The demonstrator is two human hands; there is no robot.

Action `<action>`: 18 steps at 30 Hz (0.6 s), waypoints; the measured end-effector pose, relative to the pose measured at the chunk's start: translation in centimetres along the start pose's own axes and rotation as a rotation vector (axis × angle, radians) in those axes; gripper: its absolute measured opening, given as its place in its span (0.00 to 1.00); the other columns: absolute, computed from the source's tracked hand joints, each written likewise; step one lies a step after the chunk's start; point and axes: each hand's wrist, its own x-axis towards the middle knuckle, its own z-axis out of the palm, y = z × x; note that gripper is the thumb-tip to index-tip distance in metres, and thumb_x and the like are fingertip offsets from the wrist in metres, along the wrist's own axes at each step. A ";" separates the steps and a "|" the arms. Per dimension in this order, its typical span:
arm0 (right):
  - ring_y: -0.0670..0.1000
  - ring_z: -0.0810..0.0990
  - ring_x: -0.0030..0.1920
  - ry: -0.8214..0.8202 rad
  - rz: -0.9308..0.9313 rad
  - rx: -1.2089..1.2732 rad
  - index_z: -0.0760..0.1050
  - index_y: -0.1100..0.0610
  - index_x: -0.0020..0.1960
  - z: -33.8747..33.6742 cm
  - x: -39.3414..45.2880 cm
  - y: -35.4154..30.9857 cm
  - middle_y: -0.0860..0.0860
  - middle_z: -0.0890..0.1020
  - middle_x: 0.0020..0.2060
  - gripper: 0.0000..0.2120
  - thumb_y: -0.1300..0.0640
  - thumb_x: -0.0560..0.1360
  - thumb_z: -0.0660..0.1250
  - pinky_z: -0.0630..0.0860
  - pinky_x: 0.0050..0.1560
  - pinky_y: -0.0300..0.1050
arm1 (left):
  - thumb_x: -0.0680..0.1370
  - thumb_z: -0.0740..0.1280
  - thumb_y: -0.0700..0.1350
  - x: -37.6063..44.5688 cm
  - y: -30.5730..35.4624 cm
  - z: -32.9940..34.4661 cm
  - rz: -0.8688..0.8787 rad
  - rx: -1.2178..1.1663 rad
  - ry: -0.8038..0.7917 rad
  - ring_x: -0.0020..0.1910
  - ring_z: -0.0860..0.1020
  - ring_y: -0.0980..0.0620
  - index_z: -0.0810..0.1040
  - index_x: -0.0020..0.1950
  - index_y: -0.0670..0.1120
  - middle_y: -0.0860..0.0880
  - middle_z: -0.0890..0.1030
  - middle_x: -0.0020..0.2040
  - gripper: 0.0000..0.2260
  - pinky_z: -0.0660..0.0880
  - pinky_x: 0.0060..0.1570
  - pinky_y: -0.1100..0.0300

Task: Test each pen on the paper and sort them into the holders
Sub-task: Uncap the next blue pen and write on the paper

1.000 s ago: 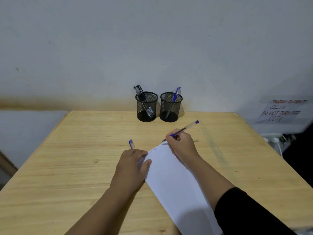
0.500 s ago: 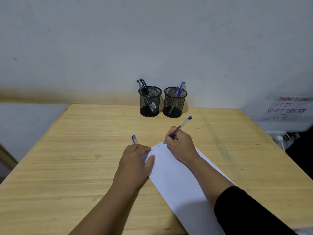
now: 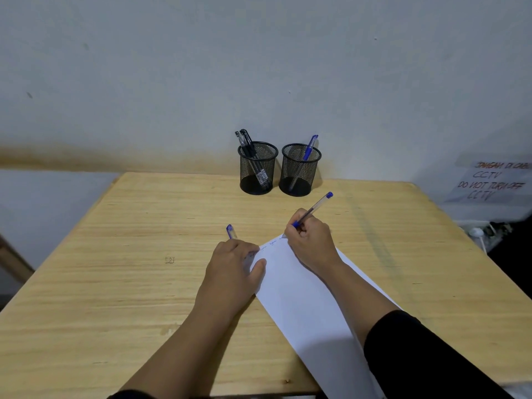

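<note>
Paper (image 3: 305,295) angled on wooden table (image 3: 115,283), mesh holders (image 3: 257,168) by white wall (image 3: 259,67)

pale grained wood table (image 3: 115,283), matt white paper (image 3: 302,306), black wire-mesh holders (image 3: 257,168) (metal, seemingly).

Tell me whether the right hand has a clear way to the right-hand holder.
Probably yes: the right hand, gripping a blue pen, has only bare table between it and the right-hand holder.

Handwritten CCTV sign (image 3: 492,181), white wall (image 3: 259,67)
</note>
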 end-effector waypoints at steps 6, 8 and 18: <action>0.45 0.67 0.24 0.018 -0.004 -0.017 0.70 0.59 0.40 0.1 0.0 0.0 0.48 0.69 0.24 0.04 0.62 0.74 0.60 0.65 0.26 0.31 | 0.73 0.67 0.48 0.0 0.1 0.0 -0.003 0.002 0.005 0.55 0.73 0.53 0.80 0.54 0.48 0.53 0.80 0.51 0.12 0.62 0.52 0.68; 0.45 0.67 0.24 0.012 -0.011 -0.023 0.70 0.59 0.41 0.2 0.0 -0.1 0.48 0.69 0.24 0.04 0.62 0.74 0.60 0.65 0.28 0.32 | 0.73 0.67 0.49 0.0 0.1 0.0 -0.006 0.007 0.004 0.54 0.73 0.54 0.80 0.54 0.48 0.54 0.80 0.51 0.11 0.62 0.51 0.68; 0.46 0.68 0.27 0.026 -0.012 -0.027 0.70 0.58 0.41 0.2 0.0 -0.2 0.48 0.70 0.26 0.04 0.62 0.74 0.60 0.66 0.30 0.35 | 0.72 0.67 0.49 0.0 -0.1 0.1 -0.009 0.008 0.005 0.54 0.73 0.54 0.80 0.54 0.48 0.53 0.80 0.51 0.11 0.62 0.52 0.68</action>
